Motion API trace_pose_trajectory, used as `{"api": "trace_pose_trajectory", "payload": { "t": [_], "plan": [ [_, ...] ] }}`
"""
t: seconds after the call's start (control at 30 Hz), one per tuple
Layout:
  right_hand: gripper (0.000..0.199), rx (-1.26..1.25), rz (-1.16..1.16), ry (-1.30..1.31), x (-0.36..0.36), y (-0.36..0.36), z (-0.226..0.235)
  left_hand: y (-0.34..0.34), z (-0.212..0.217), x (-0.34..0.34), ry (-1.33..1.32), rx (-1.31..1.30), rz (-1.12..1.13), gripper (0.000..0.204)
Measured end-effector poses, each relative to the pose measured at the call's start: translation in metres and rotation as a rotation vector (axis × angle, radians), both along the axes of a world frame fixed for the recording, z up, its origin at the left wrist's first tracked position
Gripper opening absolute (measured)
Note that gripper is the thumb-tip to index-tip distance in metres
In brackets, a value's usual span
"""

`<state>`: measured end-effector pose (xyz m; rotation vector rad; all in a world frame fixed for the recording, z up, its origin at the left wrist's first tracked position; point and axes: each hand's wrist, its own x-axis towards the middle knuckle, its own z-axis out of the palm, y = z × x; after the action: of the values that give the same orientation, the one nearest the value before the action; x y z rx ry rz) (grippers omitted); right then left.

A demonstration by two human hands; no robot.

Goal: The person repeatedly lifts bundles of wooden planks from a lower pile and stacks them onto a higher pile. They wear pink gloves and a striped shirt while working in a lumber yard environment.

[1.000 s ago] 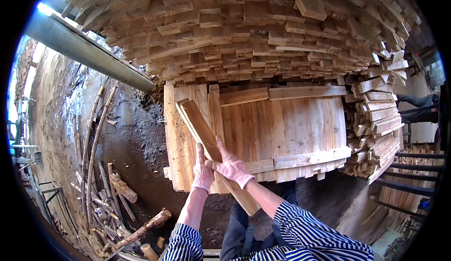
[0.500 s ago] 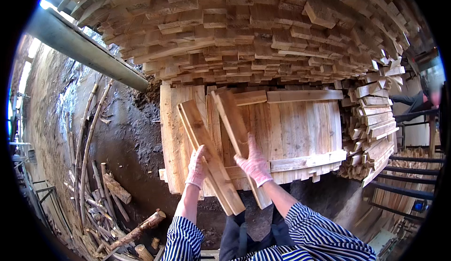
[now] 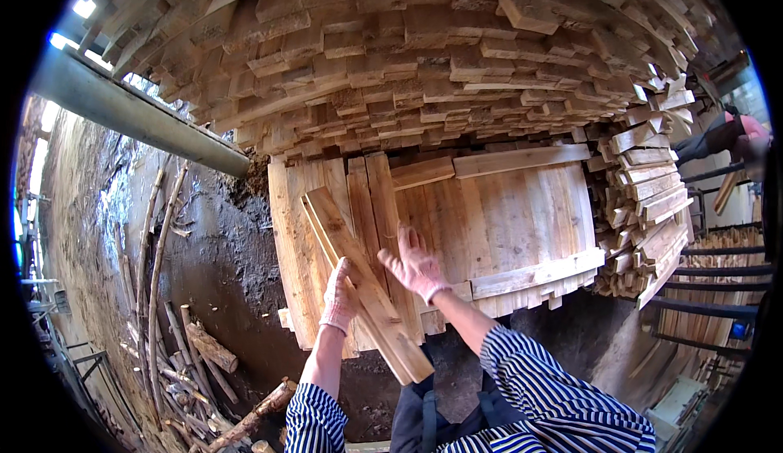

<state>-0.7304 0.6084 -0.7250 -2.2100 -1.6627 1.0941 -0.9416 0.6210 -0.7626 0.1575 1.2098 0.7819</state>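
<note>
Pale wooden planks (image 3: 359, 290), two as far as I can tell, lie slanted over the flat layer of boards (image 3: 506, 216). The left hand (image 3: 340, 298), gloved, grips their near edge; the right hand (image 3: 414, 264) hovers open just beside, fingers spread. Laying them into the layer seems the step; next they likely need turning parallel with the boards. Behind rises one big stack of timber (image 3: 440, 53).

The stacked wall (image 3: 457, 53) closed off the far side above the board layer (image 3: 506, 216); a pipe (image 3: 139, 114) barred the left, side stacks (image 3: 652, 200) the right.
</note>
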Motion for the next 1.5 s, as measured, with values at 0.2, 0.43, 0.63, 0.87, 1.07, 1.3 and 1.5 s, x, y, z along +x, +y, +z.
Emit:
{"api": "trace_pose_trajectory", "payload": {
  "t": [0.2, 0.43, 0.63, 0.87, 1.07, 1.3, 1.5],
  "plan": [
    [0.117, -0.001, -0.275, 0.454, 0.007, -0.052, 0.058, -0.010, 0.055, 0.081, 0.080, 0.101, -0.248, 0.062],
    [0.103, -0.115, -0.427, 0.108, 0.084, -0.046, 0.001, 0.052, 0.033, -0.046, 1.489, 0.510, -0.417, 0.098],
    [0.085, 0.189, -0.319, 0.056, 0.022, -0.029, -0.082, 0.075, 0.002, -0.112, 1.127, 0.176, -0.557, 0.070],
    [0.077, 0.078, -0.331, 0.088, 0.023, -0.026, -0.063, 0.092, 0.017, -0.107, 1.092, 0.180, -0.749, 0.061],
    [0.081, 0.236, -0.445, 0.311, 0.003, -0.021, -0.076, 0.081, -0.020, -0.135, 0.842, 0.125, -0.546, 0.054],
    [0.078, -0.049, -0.486, 0.371, 0.028, -0.020, -0.053, 0.090, -0.006, -0.113, 1.415, 0.397, -1.089, 0.067],
    [0.088, -0.176, -0.264, 0.482, 0.072, -0.025, -0.026, 0.079, 0.017, -0.002, 1.800, 0.612, -0.648, 0.064]
  ]
}}
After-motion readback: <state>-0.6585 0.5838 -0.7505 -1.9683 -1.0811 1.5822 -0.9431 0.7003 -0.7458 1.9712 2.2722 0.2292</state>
